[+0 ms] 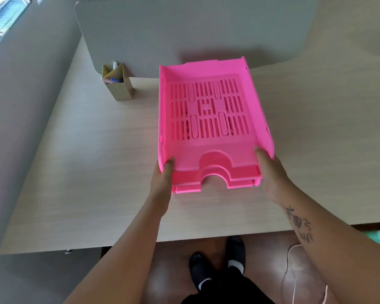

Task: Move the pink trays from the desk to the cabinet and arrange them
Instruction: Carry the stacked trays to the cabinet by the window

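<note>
A stack of pink trays (208,110) with slotted floors rests on the light wooden desk (86,172), near its middle. The top tray sits nested over at least one more, whose front lips show below it. My left hand (162,183) grips the stack's front left corner, thumb over the side wall. My right hand (272,174) grips the front right corner the same way. No cabinet is in view.
A cardboard pen holder (119,84) with markers stands at the back left of the desk, against a grey divider panel (184,29). A thin cable (292,270) lies on the brown floor by my feet. A window is at the far left.
</note>
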Demonstrator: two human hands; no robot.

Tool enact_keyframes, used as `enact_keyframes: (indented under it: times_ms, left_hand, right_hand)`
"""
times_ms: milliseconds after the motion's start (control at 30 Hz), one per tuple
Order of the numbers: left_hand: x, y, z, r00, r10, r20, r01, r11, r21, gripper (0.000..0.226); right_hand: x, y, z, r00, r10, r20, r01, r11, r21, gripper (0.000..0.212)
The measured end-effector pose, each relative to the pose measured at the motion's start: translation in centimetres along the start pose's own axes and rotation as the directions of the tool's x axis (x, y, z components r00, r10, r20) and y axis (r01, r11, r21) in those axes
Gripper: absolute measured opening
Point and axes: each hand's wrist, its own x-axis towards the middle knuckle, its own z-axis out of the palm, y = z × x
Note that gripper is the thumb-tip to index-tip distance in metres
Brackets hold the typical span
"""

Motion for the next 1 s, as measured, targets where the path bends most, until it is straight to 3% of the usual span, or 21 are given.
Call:
enact_keyframes:
  times_ms: [133, 267, 333, 400, 733, 867, 1000]
  left_hand:
    - [0.2, 0.3, 0.3, 0.998, -0.019, 0.060, 0.021, 0.999, -0.033, 0.067]
    - [0.2, 1.0, 0.3, 0.998, -0.038, 0.057, 0.039, 0.999, -0.026, 0.056]
    - [0.9, 2.2, 1.1, 0.997, -0.044, 0.069, 0.045, 0.999, -0.017, 0.058]
    - [-3.6, 5.8, -1.8, 0.985, 0.103, -0.138, -0.120, 0.985, -0.120, 0.062]
    - [-4.0, 5.5, -1.7, 0.990, 0.016, -0.139, -0.041, 0.983, -0.178, 0.062]
    - [-8.3, 6.8, -2.9, 0.940, 0.031, -0.340, -0.118, 0.964, -0.239, 0.067]
    - [-15.1, 6.5, -4.1, 0.817, 0.007, -0.576, -0.227, 0.923, -0.311, 0.053]
  right_hand:
    - [-0.1, 0.0, 0.2, 0.998, 0.030, 0.050, -0.033, 0.997, 0.069, 0.038]
    - [-0.5, -0.4, 0.2, 0.996, 0.042, 0.080, -0.050, 0.993, 0.110, 0.026]
    - [0.2, -1.2, -0.1, 0.995, 0.041, 0.086, -0.053, 0.987, 0.149, 0.030]
    - [-2.8, -7.7, 2.9, 0.960, -0.097, 0.261, 0.079, 0.994, 0.076, 0.039]
    - [-3.2, -7.2, 2.8, 0.953, -0.116, 0.281, 0.094, 0.991, 0.091, 0.053]
    - [-3.5, -9.3, 5.2, 0.902, -0.159, 0.401, 0.137, 0.987, 0.083, 0.047]
    - [-5.6, -10.1, 8.4, 0.784, -0.118, 0.610, 0.126, 0.992, 0.030, 0.045]
